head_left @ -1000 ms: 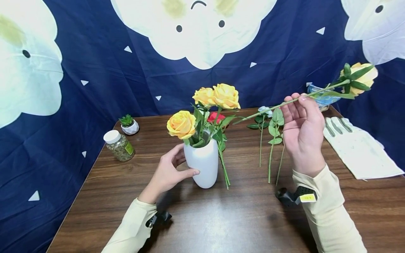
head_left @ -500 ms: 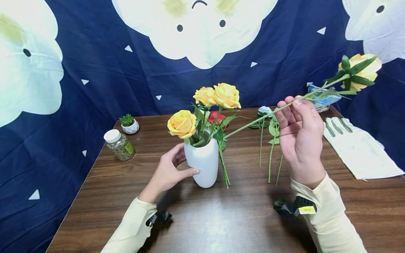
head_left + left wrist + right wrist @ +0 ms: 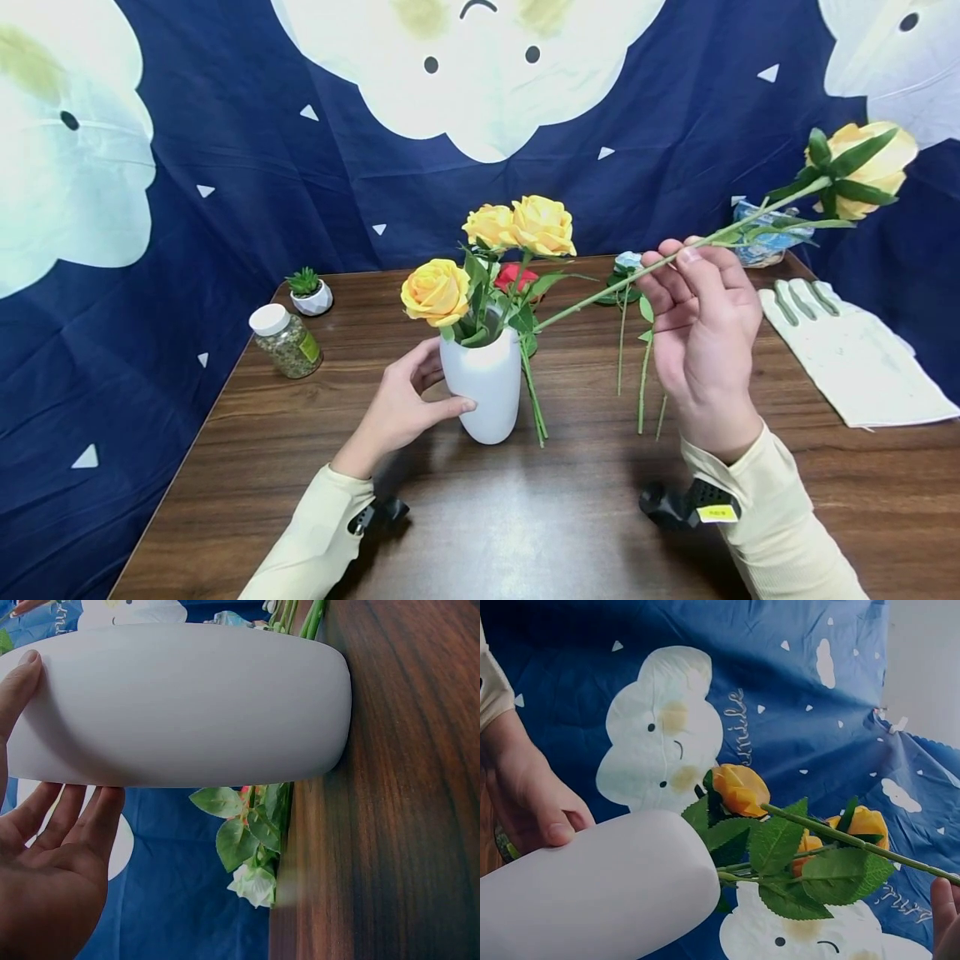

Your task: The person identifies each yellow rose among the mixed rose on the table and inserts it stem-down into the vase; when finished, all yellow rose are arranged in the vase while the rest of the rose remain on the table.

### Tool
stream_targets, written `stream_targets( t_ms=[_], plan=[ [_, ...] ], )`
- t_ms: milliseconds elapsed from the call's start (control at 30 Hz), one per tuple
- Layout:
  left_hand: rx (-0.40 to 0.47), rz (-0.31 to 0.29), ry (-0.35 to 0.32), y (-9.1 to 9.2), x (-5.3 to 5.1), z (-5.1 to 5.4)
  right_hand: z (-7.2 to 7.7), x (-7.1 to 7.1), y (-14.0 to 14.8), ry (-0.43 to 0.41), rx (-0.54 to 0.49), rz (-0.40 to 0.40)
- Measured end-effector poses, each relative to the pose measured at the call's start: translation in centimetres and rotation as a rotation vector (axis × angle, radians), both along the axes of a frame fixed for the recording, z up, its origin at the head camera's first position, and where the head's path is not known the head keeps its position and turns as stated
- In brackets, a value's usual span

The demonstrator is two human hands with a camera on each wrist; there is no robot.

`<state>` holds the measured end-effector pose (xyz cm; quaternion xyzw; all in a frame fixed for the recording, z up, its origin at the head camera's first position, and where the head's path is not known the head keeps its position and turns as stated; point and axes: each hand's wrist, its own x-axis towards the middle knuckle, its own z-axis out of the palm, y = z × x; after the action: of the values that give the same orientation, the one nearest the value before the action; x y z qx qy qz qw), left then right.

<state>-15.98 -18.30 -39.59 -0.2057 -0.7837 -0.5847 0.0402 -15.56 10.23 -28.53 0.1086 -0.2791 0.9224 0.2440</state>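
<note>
A white vase (image 3: 483,392) stands upright on the table, holding several yellow roses (image 3: 542,226). My left hand (image 3: 401,408) grips it from the left, thumb across the front; in the left wrist view the fingers (image 3: 97,817) wrap the far side. To the right, my right hand (image 3: 708,333) pinches the stem of another yellow rose (image 3: 862,171) between thumb and fingers. That rose slants, its bloom up at the right and its stem end low by the vase's rim. In the right wrist view the stem (image 3: 840,836) passes across the leaves above the vase.
Behind the vase lie a red rose (image 3: 516,277) and loose stems. A pale blue flower (image 3: 628,262) and more stems lie to the right. A white glove (image 3: 847,358) rests at far right. A jar (image 3: 287,342) and a small potted plant (image 3: 310,292) stand left.
My right hand has moved left and slightly down, bringing the rose's stem end down to near the vase's rim, while its bloom tilted up. The left hand keeps its grip on the vase.
</note>
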Motion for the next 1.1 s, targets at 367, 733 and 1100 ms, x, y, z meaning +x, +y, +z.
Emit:
stream_targets(
  t_ms=[367,733,1100],
  plan=[
    [0.004,-0.003,-0.006,0.0,0.0,0.0,-1.1,0.6,-1.2,0.167,0.009,0.037],
    [0.006,-0.004,-0.007,0.1,-0.1,0.0,-1.7,0.7,-2.4,0.265,0.086,-0.036],
    [0.000,0.001,-0.003,0.1,0.0,-0.1,-2.7,0.9,-3.5,0.315,0.294,-0.142]
  ],
)
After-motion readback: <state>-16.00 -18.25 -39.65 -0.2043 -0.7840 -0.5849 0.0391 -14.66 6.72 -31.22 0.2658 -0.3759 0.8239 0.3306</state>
